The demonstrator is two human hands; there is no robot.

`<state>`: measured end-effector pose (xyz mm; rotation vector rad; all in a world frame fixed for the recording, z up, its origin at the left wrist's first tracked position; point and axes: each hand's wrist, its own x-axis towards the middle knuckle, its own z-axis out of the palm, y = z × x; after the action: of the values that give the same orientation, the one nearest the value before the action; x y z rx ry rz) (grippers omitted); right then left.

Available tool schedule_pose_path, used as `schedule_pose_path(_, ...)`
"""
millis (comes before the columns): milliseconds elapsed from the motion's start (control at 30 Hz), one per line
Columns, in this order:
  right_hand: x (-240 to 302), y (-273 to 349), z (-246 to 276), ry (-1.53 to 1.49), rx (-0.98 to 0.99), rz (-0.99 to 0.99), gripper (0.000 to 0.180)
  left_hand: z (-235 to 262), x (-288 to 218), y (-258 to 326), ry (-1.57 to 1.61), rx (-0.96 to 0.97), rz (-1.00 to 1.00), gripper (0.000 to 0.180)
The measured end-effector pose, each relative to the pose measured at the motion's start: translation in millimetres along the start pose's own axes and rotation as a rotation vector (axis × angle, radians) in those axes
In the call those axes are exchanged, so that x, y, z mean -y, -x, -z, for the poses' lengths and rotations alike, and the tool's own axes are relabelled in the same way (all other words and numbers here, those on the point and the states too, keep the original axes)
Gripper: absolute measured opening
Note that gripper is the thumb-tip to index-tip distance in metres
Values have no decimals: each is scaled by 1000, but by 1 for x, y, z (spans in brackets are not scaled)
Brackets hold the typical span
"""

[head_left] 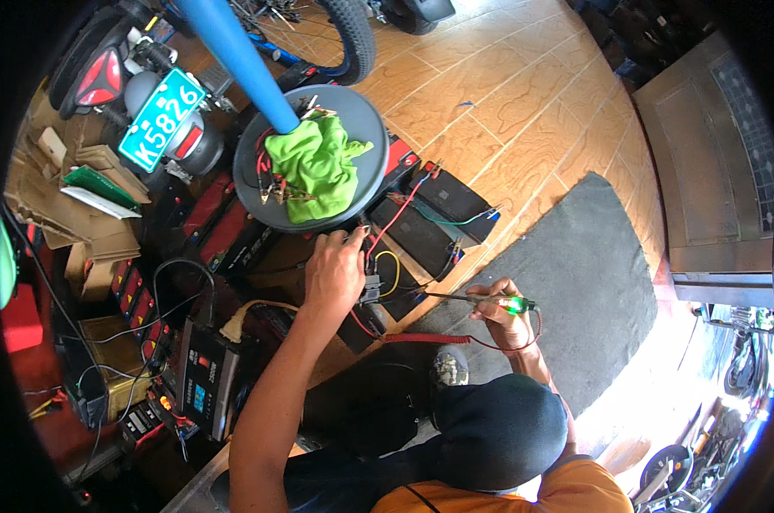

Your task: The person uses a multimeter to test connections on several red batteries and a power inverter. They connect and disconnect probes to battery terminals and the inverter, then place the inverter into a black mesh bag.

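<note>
In my right hand [500, 316] is a circuit tester [513, 304] with a lit green handle, gripped between thumb and fingers. Its thin metal probe points left, its tip beside a black battery [401, 295]. A coiled red cord [429, 339] loops from the tester's back end toward a grey part [370, 287]. My left hand [335, 269] is closed at the rim of a round grey stool [378, 184], right above that grey part. Whatever its fingertips pinch is too small to make out. Red, yellow and green clip leads [397, 215] run over the black batteries [417, 239].
A crumpled green cloth [323, 167] and clips lie on the stool, under a blue post [237, 64]. A black inverter [207, 380] with cables stands at the left, near a motorcycle [139, 94] and cardboard [83, 209]. A grey mat [588, 282] covers the tiles at right.
</note>
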<state>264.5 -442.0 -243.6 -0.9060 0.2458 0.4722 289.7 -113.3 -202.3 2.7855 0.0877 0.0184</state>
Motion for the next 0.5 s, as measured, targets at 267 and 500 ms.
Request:
schedule_pose_path(267,0,-3,1,-18,7,-26,33,3,0,-1,-10,18,-13,45)
schedule_pose_path(500,3,-2,-3,-14,5,-30,31,3,-2,-2,-27,45,9,44)
